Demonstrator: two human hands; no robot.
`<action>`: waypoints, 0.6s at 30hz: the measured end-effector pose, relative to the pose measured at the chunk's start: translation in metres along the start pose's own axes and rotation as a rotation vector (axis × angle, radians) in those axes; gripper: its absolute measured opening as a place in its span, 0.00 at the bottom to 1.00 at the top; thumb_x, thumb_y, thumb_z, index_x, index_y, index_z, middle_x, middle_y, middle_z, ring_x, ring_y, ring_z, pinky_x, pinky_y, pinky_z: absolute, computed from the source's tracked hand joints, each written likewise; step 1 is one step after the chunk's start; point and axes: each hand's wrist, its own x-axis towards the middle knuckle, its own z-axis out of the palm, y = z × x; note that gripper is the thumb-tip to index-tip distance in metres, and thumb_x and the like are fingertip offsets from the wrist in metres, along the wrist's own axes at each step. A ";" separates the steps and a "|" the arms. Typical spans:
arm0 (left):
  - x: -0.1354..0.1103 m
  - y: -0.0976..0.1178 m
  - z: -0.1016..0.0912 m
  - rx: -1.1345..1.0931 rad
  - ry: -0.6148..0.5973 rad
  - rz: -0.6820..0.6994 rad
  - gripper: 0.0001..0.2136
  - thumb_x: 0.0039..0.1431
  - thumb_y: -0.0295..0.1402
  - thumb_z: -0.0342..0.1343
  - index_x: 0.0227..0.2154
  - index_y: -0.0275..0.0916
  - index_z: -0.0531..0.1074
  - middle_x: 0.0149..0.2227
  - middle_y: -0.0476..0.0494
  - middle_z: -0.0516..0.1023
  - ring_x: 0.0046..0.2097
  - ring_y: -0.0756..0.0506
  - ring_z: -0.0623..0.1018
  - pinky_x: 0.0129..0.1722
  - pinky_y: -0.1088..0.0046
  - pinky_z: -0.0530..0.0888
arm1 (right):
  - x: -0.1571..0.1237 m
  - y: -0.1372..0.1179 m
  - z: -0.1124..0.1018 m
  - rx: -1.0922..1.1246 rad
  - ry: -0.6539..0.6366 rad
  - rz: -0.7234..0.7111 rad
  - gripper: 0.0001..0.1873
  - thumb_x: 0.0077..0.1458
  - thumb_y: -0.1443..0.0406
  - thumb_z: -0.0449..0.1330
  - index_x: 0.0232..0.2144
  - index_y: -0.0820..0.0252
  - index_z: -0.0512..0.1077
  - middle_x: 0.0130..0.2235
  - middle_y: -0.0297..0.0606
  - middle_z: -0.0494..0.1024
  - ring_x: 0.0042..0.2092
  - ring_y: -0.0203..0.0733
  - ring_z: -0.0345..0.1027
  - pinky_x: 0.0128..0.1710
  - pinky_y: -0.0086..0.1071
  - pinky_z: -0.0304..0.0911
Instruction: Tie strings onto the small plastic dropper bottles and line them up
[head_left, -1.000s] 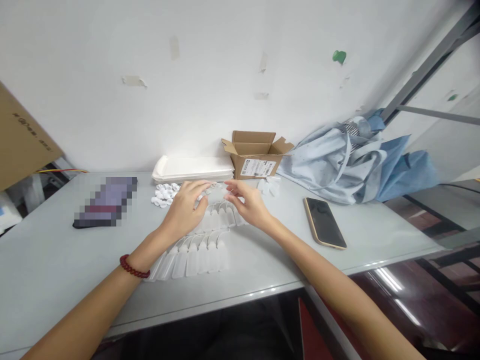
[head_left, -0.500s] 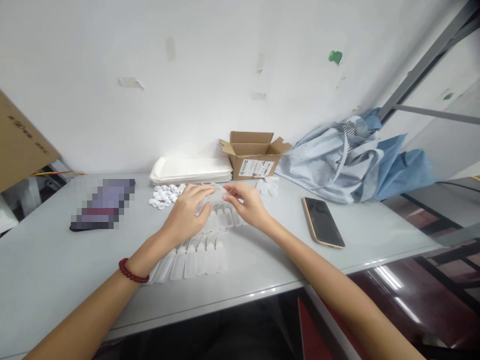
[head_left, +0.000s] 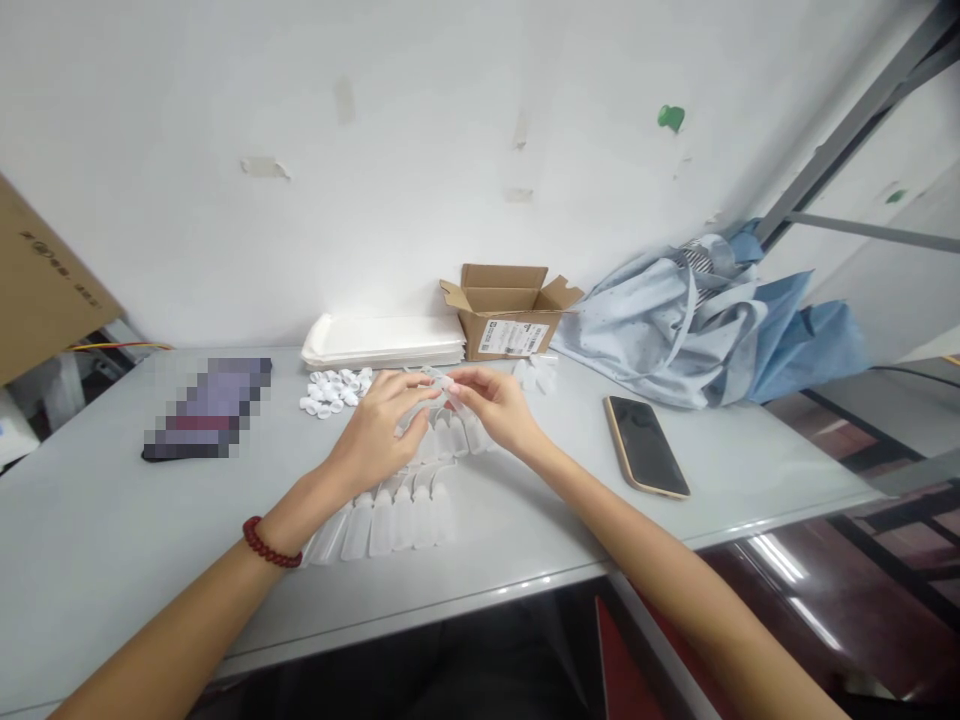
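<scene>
My right hand (head_left: 495, 402) pinches a small translucent plastic bottle (head_left: 463, 400) between thumb and fingers, held slanted above the table. My left hand (head_left: 382, 418) is beside it, fingers stretched out and thumb apart. Its fingertips are close to the bottle's clear top; whether they touch it I cannot tell. Below my hands lie two rows of similar translucent bottles with thin curved straps at their necks, the front row (head_left: 382, 528) nearer to me. The back row is partly hidden by my hands. A pile of white caps (head_left: 337, 385) sits left of my left hand.
Behind my hands lie a stack of white sheets or envelopes (head_left: 382, 338) and an open cardboard box (head_left: 510, 335). Small clear pieces (head_left: 536, 373) lie in front of the box. A phone (head_left: 645, 445), a blue cloth bag (head_left: 660, 330) and a blurred-out object (head_left: 214, 410) are at the sides.
The bottle in my right hand now shows more clearly, tilted below the fingers. My left hand has shifted slightly to the right. The things on the table have stayed in place.
</scene>
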 end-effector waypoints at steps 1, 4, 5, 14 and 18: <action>0.000 0.001 0.001 0.001 -0.013 0.004 0.13 0.60 0.28 0.48 0.43 0.41 0.75 0.47 0.41 0.75 0.50 0.40 0.71 0.50 0.57 0.71 | 0.000 -0.002 0.000 0.029 -0.001 0.012 0.18 0.48 0.53 0.64 0.34 0.61 0.74 0.30 0.35 0.77 0.32 0.37 0.70 0.36 0.34 0.67; -0.001 0.002 0.003 0.006 -0.042 0.015 0.12 0.60 0.28 0.49 0.42 0.40 0.76 0.49 0.39 0.74 0.52 0.39 0.70 0.51 0.57 0.70 | 0.000 -0.006 0.000 0.099 -0.010 0.048 0.17 0.47 0.53 0.65 0.33 0.60 0.74 0.29 0.34 0.77 0.31 0.36 0.70 0.36 0.34 0.67; -0.001 0.002 0.002 0.011 -0.042 0.010 0.12 0.60 0.29 0.49 0.42 0.40 0.76 0.49 0.39 0.74 0.52 0.39 0.70 0.51 0.56 0.70 | 0.000 -0.007 0.000 0.117 -0.014 0.060 0.16 0.47 0.54 0.65 0.33 0.60 0.74 0.29 0.34 0.77 0.31 0.36 0.70 0.36 0.34 0.67; 0.003 0.007 -0.006 -0.088 -0.007 -0.227 0.13 0.63 0.38 0.50 0.42 0.42 0.77 0.49 0.42 0.76 0.54 0.40 0.70 0.54 0.57 0.69 | -0.003 -0.013 0.001 0.129 -0.067 0.121 0.16 0.47 0.54 0.66 0.32 0.61 0.73 0.27 0.32 0.74 0.29 0.35 0.70 0.35 0.33 0.67; 0.005 0.009 -0.007 -0.220 -0.026 -0.367 0.13 0.61 0.43 0.51 0.37 0.44 0.79 0.50 0.44 0.76 0.54 0.39 0.71 0.49 0.59 0.72 | -0.004 -0.011 0.003 0.099 -0.124 0.094 0.17 0.47 0.54 0.66 0.33 0.60 0.71 0.27 0.32 0.75 0.30 0.36 0.71 0.36 0.34 0.68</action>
